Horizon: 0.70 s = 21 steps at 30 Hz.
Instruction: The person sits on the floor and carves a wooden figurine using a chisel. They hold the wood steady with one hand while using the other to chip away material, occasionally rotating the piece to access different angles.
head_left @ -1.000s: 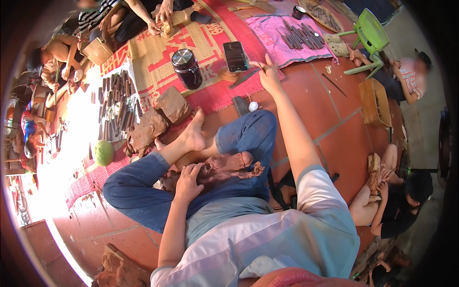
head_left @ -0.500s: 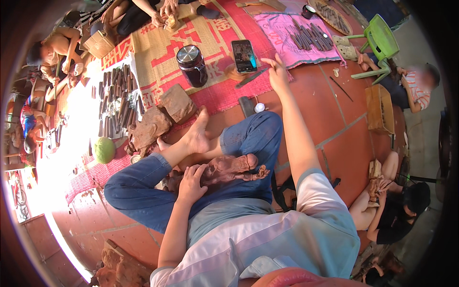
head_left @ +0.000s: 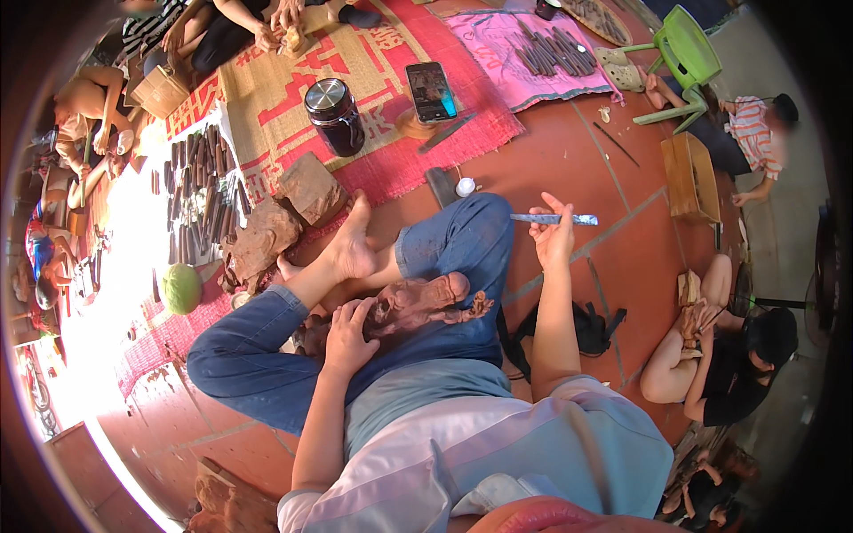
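Observation:
Across my lap lies a reddish-brown carved wooden figure (head_left: 418, 304), with knobbly shapes at its right end. My left hand (head_left: 352, 336) is closed over its left part, fingers curved on the wood. Off to the right, above the tiles beside my knee, my right hand (head_left: 553, 233) grips a slim blue-and-white pen (head_left: 582, 219) that points left; its exact kind is hard to make out. A smartphone (head_left: 431, 91) with a lit screen lies on the mat ahead, beside a dark flat blade-like tool (head_left: 447, 133).
A dark steel-lidded flask (head_left: 334, 124), wood blocks (head_left: 311, 189) and a green round fruit (head_left: 180, 289) lie ahead and left. Carving tools cover a white sheet (head_left: 200, 182) and a pink cloth (head_left: 524, 67). A green chair (head_left: 689, 58), wooden box (head_left: 690, 178) and several people sit around.
My right hand has drawn back from near the phone toward me, and the blue-and-white pen now shows in it. My left hand stays on the carving. The view has shifted slightly.

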Each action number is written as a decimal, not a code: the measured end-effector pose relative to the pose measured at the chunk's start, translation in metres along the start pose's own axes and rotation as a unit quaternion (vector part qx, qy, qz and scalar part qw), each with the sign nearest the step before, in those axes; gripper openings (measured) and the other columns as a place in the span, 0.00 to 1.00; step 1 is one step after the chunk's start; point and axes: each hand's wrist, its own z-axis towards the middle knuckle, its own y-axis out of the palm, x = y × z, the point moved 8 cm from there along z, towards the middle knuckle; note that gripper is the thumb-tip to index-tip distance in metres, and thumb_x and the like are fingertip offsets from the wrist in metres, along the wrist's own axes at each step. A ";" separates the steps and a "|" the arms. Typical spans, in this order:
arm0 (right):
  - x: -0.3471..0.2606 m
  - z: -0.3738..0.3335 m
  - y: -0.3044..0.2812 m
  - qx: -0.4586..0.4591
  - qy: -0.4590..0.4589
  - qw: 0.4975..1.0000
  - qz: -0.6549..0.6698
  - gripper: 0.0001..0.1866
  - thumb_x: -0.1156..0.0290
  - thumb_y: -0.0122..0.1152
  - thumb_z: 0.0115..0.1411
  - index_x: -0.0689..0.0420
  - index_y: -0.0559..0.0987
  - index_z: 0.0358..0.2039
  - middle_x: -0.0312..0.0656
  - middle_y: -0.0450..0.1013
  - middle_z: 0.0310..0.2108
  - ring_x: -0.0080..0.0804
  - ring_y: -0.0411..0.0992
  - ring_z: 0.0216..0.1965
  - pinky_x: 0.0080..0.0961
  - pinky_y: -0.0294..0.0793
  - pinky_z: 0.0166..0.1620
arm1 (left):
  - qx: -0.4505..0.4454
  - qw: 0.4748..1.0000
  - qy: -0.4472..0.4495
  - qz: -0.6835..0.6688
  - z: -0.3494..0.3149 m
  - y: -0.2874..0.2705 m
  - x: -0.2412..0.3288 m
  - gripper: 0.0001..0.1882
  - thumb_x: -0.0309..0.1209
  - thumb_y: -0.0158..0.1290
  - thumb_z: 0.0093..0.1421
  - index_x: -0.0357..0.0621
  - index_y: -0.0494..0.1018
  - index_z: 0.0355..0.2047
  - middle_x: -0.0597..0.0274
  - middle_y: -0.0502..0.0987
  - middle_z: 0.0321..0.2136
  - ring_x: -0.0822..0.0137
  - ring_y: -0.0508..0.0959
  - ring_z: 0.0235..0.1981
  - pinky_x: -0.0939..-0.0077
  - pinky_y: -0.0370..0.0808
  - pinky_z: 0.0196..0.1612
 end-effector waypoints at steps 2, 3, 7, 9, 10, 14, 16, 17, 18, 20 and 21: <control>0.003 0.000 0.003 -0.005 -0.003 0.999 -0.036 0.25 0.52 0.36 0.71 0.59 0.70 0.54 0.45 0.75 0.32 0.27 0.73 0.28 0.22 0.74 0.29 | -0.001 1.000 -0.007 -0.006 -0.001 0.000 -0.001 0.39 0.26 0.60 0.39 0.51 0.65 0.56 0.54 0.69 0.49 0.48 0.68 0.51 0.58 0.66 0.59; 0.005 0.000 0.008 -0.008 -0.005 0.999 -0.053 0.25 0.53 0.37 0.71 0.60 0.70 0.53 0.45 0.75 0.32 0.28 0.74 0.30 0.22 0.75 0.30 | -0.004 1.000 -0.011 -0.007 -0.002 0.000 -0.001 0.39 0.26 0.60 0.39 0.51 0.65 0.56 0.54 0.69 0.49 0.48 0.68 0.51 0.59 0.66 0.59; -0.018 0.030 0.058 -0.052 -0.134 0.978 -0.149 0.18 0.63 0.40 0.70 0.59 0.71 0.54 0.42 0.75 0.39 0.25 0.74 0.36 0.22 0.77 0.38 | -0.012 1.000 -0.015 -0.011 -0.001 0.002 -0.003 0.40 0.26 0.61 0.38 0.53 0.66 0.57 0.54 0.69 0.49 0.49 0.68 0.52 0.60 0.68 0.58; -0.022 0.054 0.091 -0.091 -0.142 0.960 -0.223 0.16 0.68 0.39 0.70 0.54 0.71 0.55 0.41 0.74 0.43 0.23 0.73 0.40 0.24 0.76 0.41 | -0.015 1.000 -0.017 -0.014 -0.002 0.003 -0.006 0.40 0.26 0.61 0.38 0.53 0.65 0.57 0.54 0.68 0.50 0.50 0.68 0.52 0.60 0.68 0.57; -0.023 0.067 0.107 -0.098 -0.159 0.951 -0.247 0.15 0.71 0.41 0.68 0.52 0.73 0.52 0.42 0.73 0.45 0.29 0.73 0.42 0.26 0.76 0.44 | -0.017 1.000 -0.015 -0.019 -0.002 0.003 -0.007 0.41 0.26 0.61 0.38 0.54 0.65 0.57 0.54 0.68 0.50 0.50 0.68 0.52 0.60 0.68 0.57; -0.041 0.111 0.169 -0.139 -0.439 0.743 -0.486 0.19 0.81 0.48 0.59 0.48 0.77 0.48 0.50 0.69 0.53 0.47 0.69 0.52 0.38 0.69 0.55 | 0.017 0.998 0.026 -0.047 0.004 -0.016 -0.002 0.37 0.32 0.64 0.44 0.50 0.67 0.57 0.53 0.70 0.49 0.51 0.68 0.53 0.62 0.67 0.57; -0.030 0.125 0.188 -0.137 -0.419 0.734 -0.517 0.21 0.82 0.51 0.55 0.46 0.79 0.46 0.53 0.66 0.56 0.52 0.65 0.57 0.40 0.64 0.59 | 0.072 0.995 0.013 -0.068 0.005 -0.037 -0.016 0.34 0.36 0.65 0.48 0.44 0.68 0.55 0.52 0.72 0.49 0.51 0.68 0.54 0.62 0.67 0.56; -0.028 0.131 0.194 -0.136 -0.409 0.728 -0.534 0.22 0.83 0.52 0.53 0.45 0.79 0.45 0.55 0.64 0.58 0.55 0.62 0.59 0.42 0.61 0.61 | 0.066 0.990 -0.086 -0.093 0.006 -0.044 -0.038 0.31 0.33 0.64 0.49 0.43 0.69 0.55 0.51 0.72 0.48 0.51 0.69 0.53 0.60 0.66 0.56; -0.023 0.140 0.199 -0.143 -0.400 0.721 -0.547 0.23 0.82 0.54 0.54 0.40 0.80 0.46 0.54 0.60 0.62 0.56 0.59 0.62 0.43 0.59 0.63 | 0.127 0.986 -0.084 -0.062 0.008 -0.057 -0.051 0.29 0.31 0.63 0.50 0.43 0.70 0.53 0.50 0.73 0.47 0.52 0.71 0.51 0.61 0.68 0.54; -0.013 0.136 0.220 -0.152 -0.401 0.685 -0.588 0.22 0.80 0.55 0.54 0.40 0.80 0.47 0.53 0.58 0.63 0.59 0.56 0.62 0.44 0.58 0.64 | 0.197 0.973 -0.104 -0.052 0.004 -0.070 -0.077 0.25 0.28 0.61 0.50 0.42 0.72 0.51 0.50 0.74 0.45 0.55 0.74 0.45 0.64 0.71 0.49; -0.008 0.135 0.227 -0.153 -0.401 0.666 -0.610 0.22 0.79 0.56 0.55 0.40 0.80 0.47 0.52 0.58 0.64 0.60 0.55 0.63 0.44 0.58 0.65 | 0.205 0.968 -0.120 -0.077 0.005 -0.072 -0.085 0.24 0.27 0.60 0.50 0.41 0.73 0.50 0.51 0.74 0.44 0.56 0.75 0.42 0.66 0.72 0.46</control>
